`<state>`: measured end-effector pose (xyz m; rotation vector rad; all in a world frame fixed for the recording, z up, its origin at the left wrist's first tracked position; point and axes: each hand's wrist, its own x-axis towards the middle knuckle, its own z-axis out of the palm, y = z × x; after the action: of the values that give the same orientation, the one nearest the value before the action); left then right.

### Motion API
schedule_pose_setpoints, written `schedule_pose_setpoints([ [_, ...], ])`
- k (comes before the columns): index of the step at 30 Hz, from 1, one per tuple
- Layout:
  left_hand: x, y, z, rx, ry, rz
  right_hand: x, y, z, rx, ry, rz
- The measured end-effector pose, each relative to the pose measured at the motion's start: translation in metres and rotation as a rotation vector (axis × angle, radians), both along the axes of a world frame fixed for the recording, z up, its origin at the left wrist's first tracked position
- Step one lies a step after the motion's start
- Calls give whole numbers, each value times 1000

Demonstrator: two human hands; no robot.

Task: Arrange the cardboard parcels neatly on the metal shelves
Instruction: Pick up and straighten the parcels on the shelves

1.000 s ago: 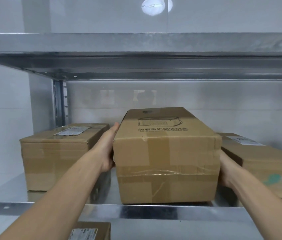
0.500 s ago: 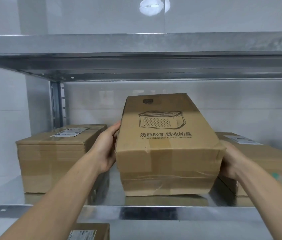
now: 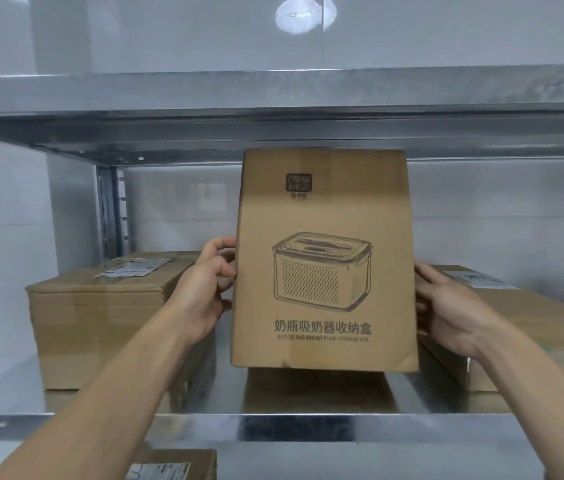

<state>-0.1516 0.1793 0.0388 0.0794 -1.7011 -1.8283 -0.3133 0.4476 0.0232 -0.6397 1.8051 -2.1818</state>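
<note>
A cardboard parcel [image 3: 323, 209] printed with a storage-box drawing stands nearly upright above the metal shelf [image 3: 273, 427], its printed face toward me. My left hand [image 3: 201, 289] presses its left side and my right hand [image 3: 450, 310] presses its right side. Its bottom edge hangs just above the shelf surface. The parcel's top reaches almost to the underside of the upper shelf [image 3: 273, 109].
A labelled cardboard parcel [image 3: 107, 323] sits at the left of the same shelf, another labelled parcel [image 3: 522, 341] at the right. A shelf upright [image 3: 109, 209] stands at the back left. Another parcel [image 3: 173, 467] shows on the level below.
Both hands have lifted the parcel off the shelf and tipped it from lying flat to nearly upright, so its printed top face now looks at me.
</note>
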Motion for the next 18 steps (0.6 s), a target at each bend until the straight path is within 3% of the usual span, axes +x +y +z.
schedule_pose_setpoints([
  [8, -6, -5, -6, 120, 77, -66, 5, -3, 4, -155, -5, -13],
  [18, -2, 0, -6, 110, 101, 23, -6, 3, -4, -83, 69, 58],
])
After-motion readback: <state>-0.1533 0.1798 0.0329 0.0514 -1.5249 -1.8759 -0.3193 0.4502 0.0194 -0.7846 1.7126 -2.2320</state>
